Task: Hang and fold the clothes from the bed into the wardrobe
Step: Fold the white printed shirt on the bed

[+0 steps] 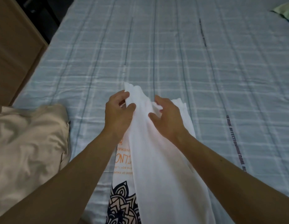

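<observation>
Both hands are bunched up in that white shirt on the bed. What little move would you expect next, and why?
Probably drawing the hands apart to spread the cloth flat. The left hand and right hand both pinch the white shirt close together at its far end, so it lies gathered in a narrow strip on the checked bedsheet, too bunched to fold neatly.

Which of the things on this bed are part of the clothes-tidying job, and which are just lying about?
Part of the job:
- white printed T-shirt, pinched by the left hand and right hand
- beige garment, lying at the left, untouched

Just lying about:
- checked bedsheet
- green pillow at the far corner
- wooden furniture panel beside the bed
</observation>
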Demonstrator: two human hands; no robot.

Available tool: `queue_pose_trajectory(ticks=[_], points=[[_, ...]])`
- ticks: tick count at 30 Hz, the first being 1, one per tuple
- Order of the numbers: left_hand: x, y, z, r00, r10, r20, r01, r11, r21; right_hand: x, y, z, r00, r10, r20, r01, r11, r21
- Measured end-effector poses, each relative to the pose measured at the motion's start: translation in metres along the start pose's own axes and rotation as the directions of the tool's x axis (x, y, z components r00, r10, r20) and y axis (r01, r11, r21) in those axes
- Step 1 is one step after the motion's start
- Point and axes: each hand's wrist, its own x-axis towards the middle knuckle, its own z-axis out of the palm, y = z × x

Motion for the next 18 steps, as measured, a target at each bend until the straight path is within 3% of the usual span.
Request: queue_pose_trajectory(ticks=[2, 4, 5, 7, 9, 12, 18], points=[[-0.001, -0.006, 0.001, 0.996, -0.013, 0.088, -0.013, 0.959, 0.282, -0.009, 0.005, -0.009, 1.000, -0.013, 0.016, 0.014, 0.996, -0.091], [-0.015, -0.014, -0.001, 0.977, 0.068, 0.200, -0.184, 0.741, 0.646, -0.033, 0.012, -0.018, 0.996, -0.077, 0.039, 0.083, 0.979, -0.184], [-0.025, -0.019, -0.003, 0.953, 0.143, 0.266, -0.295, 0.621, 0.726, -0.052, 0.015, -0.019, 0.991, -0.123, 0.057, 0.133, 0.964, -0.229], [-0.057, -0.033, -0.004, 0.879, 0.261, 0.399, -0.475, 0.425, 0.771, -0.104, 0.025, -0.013, 0.971, -0.214, 0.106, 0.237, 0.909, -0.343], [-0.092, -0.053, 0.002, 0.839, 0.283, 0.466, -0.540, 0.324, 0.777, -0.154, 0.041, -0.002, 0.950, -0.221, 0.223, 0.302, 0.837, -0.457], [-0.123, -0.087, 0.013, 0.823, 0.149, 0.548, -0.568, 0.221, 0.793, -0.193, 0.081, 0.008, 0.913, -0.137, 0.385, 0.338, 0.783, -0.522], [-0.121, -0.114, 0.019, 0.808, 0.144, 0.571, -0.589, 0.173, 0.790, -0.190, 0.104, 0.014, 0.930, -0.166, 0.327, 0.339, 0.734, -0.589]])
